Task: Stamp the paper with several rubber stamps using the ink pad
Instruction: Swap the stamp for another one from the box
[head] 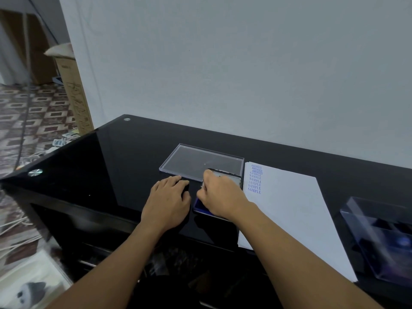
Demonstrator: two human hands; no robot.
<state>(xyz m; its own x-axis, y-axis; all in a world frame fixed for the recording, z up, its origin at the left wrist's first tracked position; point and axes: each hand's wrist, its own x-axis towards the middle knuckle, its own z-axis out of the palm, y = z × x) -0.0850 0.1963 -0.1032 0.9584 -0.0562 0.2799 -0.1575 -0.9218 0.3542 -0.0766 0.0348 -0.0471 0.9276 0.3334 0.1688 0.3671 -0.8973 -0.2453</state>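
The white paper [289, 210] lies on the black glass table [116, 166], with a column of blue AMENDED and SAMPLE prints [255, 181] at its far left corner. Left of the paper sits the ink pad [197, 204], its blue pad showing and its lid [234, 177] hinged back. My right hand [219, 197] is over the pad, fingers curled round a small rubber stamp [203, 184] that is mostly hidden. My left hand [168, 200] rests palm down on the table just left of the pad, fingertips on a dark thing I cannot make out.
A clear plastic lid [200, 161] lies flat behind the hands. A clear box [379, 237] with dark items inside stands right of the paper, near the table's front edge. A wall runs close behind the table. Cardboard boxes and cables are on the floor to the left.
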